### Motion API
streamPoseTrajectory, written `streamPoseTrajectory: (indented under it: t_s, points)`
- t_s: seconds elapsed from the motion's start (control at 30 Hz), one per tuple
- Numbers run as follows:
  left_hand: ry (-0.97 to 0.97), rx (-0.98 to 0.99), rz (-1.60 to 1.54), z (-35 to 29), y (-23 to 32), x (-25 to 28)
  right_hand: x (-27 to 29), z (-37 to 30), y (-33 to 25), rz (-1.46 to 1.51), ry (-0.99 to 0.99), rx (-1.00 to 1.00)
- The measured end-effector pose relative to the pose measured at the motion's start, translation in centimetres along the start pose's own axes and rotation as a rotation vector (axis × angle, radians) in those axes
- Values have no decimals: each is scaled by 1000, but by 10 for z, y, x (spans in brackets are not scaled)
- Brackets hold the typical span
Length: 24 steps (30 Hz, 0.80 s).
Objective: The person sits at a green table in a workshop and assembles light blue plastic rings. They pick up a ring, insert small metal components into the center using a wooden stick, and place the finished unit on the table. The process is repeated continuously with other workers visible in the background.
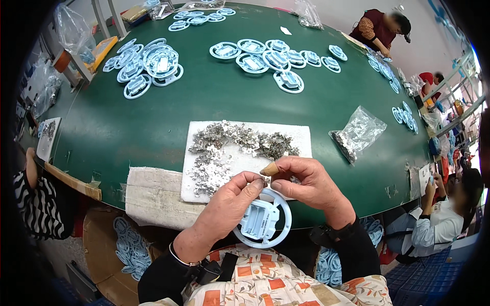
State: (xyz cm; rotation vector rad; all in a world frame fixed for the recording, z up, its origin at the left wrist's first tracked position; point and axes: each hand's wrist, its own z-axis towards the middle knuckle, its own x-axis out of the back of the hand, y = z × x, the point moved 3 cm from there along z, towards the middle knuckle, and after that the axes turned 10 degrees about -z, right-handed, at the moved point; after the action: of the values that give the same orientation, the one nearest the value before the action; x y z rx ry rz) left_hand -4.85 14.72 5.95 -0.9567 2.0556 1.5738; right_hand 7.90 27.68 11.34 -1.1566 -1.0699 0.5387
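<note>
My left hand [227, 206] grips a light blue round plastic ring part [263, 220] with a boxy centre, held over my lap at the table's near edge. My right hand [303, 182] sits just above it, thumb and fingers pinched together at the ring's upper rim, where the left fingertips meet them; a small metal piece seems to be between the fingertips but is too small to make out. Directly beyond the hands a white board [301, 133] lies on the green table [153, 122], strewn with several small silvery metal clips [237, 143].
Piles of blue ring parts lie far left [148, 64] and far centre [275, 58]. A clear bag of metal pieces [357, 133] lies right. A box of blue parts [130, 247] stands below left. Other people sit at left, right [439, 219] and far right [380, 28].
</note>
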Motion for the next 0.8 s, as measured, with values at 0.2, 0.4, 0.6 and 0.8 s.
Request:
streamPoseTrajectory:
  t_s: [0.2, 0.4, 0.6, 0.8]
  points:
    - [19, -164, 384, 3, -2, -14, 8, -16, 0, -22, 53, -154]
    - [58, -169, 497, 14, -6, -22, 15, -21, 14, 33, 71, -229]
    - [18, -153, 486, 23, -6, -26, 20, -23, 15, -59, 129, -148]
    - [52, -180, 547, 25, -7, -21, 24, -26, 23, 50, 127, -219]
